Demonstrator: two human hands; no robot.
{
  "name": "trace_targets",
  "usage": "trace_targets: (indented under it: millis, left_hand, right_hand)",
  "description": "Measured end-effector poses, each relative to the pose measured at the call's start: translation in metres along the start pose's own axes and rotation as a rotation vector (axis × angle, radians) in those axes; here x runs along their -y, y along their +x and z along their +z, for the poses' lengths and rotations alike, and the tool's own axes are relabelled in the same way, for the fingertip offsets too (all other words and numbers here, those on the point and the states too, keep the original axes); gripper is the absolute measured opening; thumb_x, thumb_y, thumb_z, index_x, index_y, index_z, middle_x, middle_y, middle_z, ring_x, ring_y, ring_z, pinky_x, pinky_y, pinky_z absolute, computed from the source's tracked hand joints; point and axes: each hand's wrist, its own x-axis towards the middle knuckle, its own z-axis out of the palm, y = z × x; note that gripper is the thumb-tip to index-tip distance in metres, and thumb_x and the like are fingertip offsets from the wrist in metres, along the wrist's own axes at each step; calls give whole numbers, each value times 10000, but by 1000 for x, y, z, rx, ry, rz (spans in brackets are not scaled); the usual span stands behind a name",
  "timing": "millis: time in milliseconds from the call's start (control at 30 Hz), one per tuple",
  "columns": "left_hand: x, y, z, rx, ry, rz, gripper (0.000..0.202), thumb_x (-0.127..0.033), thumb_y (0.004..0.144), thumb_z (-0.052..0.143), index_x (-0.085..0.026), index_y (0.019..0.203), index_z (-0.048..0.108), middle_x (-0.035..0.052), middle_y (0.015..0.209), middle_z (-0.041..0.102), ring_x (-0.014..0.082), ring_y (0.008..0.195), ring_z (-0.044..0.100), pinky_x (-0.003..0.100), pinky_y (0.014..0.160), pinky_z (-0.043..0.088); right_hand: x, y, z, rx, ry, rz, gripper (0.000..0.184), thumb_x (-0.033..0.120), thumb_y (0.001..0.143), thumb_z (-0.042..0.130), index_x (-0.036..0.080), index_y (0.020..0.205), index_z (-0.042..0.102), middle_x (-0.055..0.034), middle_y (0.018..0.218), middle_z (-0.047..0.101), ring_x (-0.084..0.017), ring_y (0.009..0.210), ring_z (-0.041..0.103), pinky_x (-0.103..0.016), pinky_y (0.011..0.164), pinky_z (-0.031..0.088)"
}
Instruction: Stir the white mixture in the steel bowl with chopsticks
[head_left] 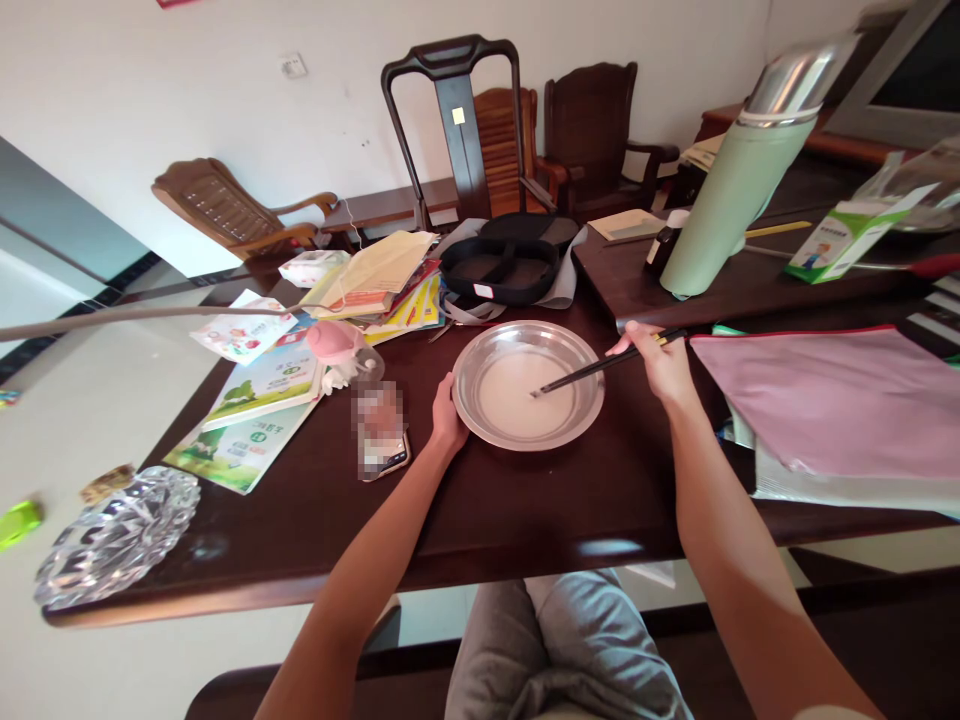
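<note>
A round metal pan [480,345] with a thin white liquid [517,385] in it sits on the dark wooden table [480,510] in front of me. My left hand [448,415] is curled against the pan's left rim. My right hand [652,355] is to the right of the pan and pinches a pair of dark chopsticks [592,370]. Their tips rest in the liquid near the pan's middle.
A phone [382,440] lies left of the pan, with books [262,400], a pink toy [337,345] and a glass ashtray [112,535] further left. A black lunch tray [499,265] stands behind the pan. A green thermos [739,175], a box [847,235] and a pink folder [840,395] lie right.
</note>
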Motion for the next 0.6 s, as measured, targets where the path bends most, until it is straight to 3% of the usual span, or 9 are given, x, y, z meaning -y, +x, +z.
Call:
trace_targets:
  millis: [167,267,333,400,533,600]
  left_hand:
    - [-1,-1,0,-14,10,-12,340,-424,780,854,-204,663,623,-24,652,647,157,668,608,276,737,530]
    - [-1,-1,1,-16,10,-12,340,-431,783,857,-207,672,626,-25,653,644,168,680,615,286,741,526]
    - [-1,-1,2,-12,7,-11,353,-435,775,869,-209,668,621,-25,652,644,176,686,621,294,746,528]
    - [-1,-2,2,-9,6,-14,360,-439,772,874,-209,664,619,-24,651,647,181,688,625,300,750,531]
    - [-2,-1,1,-14,3,-30,332,-423,809,842,-201,666,641,-13,666,663,177,697,633,293,761,529]
    - [-1,-1,1,-14,-2,-26,332,-411,816,836,-196,657,640,-11,667,663,167,690,628,281,752,525]
  right_hand:
    - [4,-3,8,193,-45,-14,582,841,790,709,278,646,748,-47,752,799,-282,828,771,-431,876,589]
    - [2,-1,6,98,-71,-34,574,838,794,705,281,667,756,-43,780,813,-277,829,767,-436,907,589]
    - [1,0,2,0,-48,-23,590,839,807,690,281,620,728,-40,695,781,-269,757,754,-442,897,594]
    - [1,0,1,-18,-21,-11,611,845,808,683,282,573,699,-40,633,750,-266,704,740,-446,874,600]
    - [4,-3,8,169,-39,-9,597,847,791,701,277,619,738,-52,731,799,-278,782,765,-434,857,604]
    - [4,-3,10,198,-55,-28,579,837,788,713,275,659,761,-55,794,819,-284,841,775,-431,879,599]
